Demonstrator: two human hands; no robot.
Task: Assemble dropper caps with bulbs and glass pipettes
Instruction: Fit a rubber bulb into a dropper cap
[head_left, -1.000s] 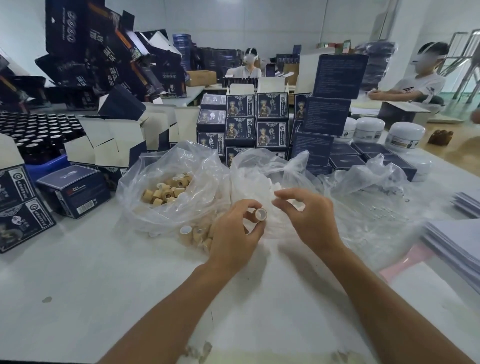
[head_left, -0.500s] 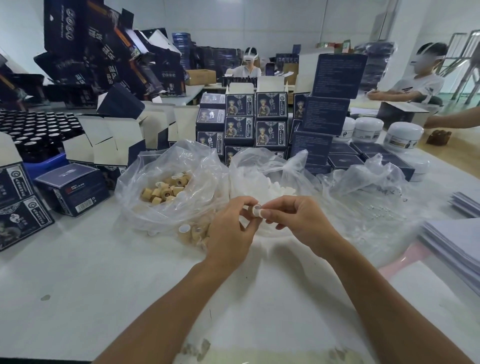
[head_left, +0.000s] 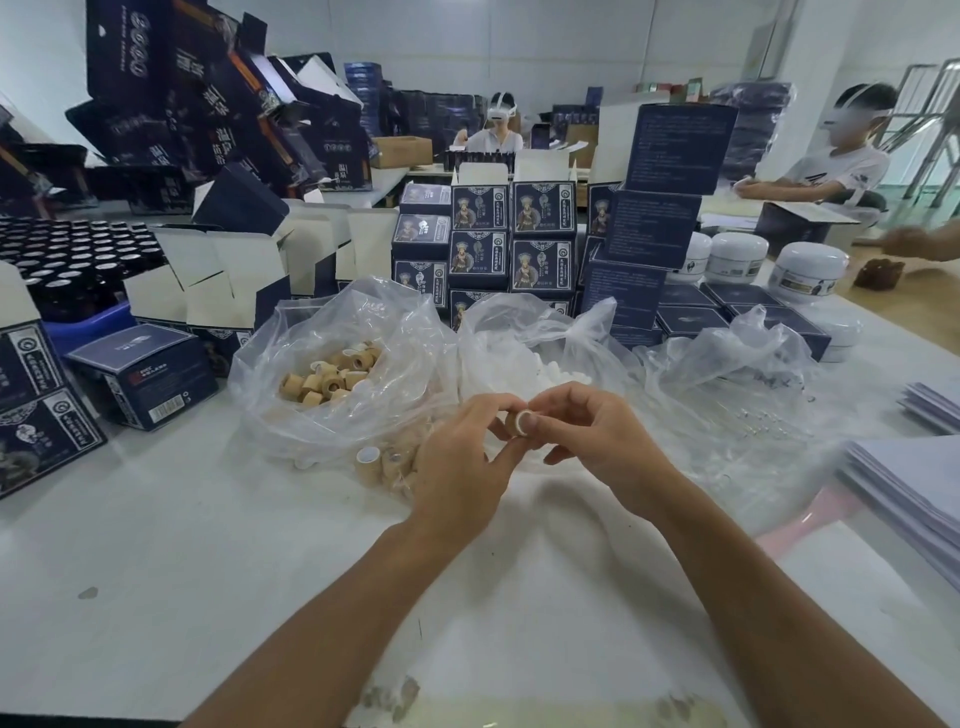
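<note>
A tan dropper cap (head_left: 518, 422) with a white insert sits between my two hands above the white table (head_left: 208, 545). My left hand (head_left: 462, 457) pinches it from the left. My right hand (head_left: 592, 441) presses its fingertips into the cap's open end; whether a bulb is under them is hidden. A clear bag (head_left: 322, 415) at left holds several tan caps (head_left: 327, 374), with more caps (head_left: 384, 462) lying by my left hand. The middle bag (head_left: 524, 332) holds white rubber bulbs (head_left: 550, 371). The right bag (head_left: 727, 374) holds thin glass pipettes (head_left: 763, 421).
Stacked dark blue boxes (head_left: 519, 234) stand behind the bags, open cartons (head_left: 218, 280) and dark bottles (head_left: 62, 260) at left. White jars (head_left: 810, 275) and a stack of sheets (head_left: 914, 483) lie at right. Other people work at far tables.
My right hand came from above the bulb bag to the cap and now presses against its end. Both hands have shifted slightly down and right together.
</note>
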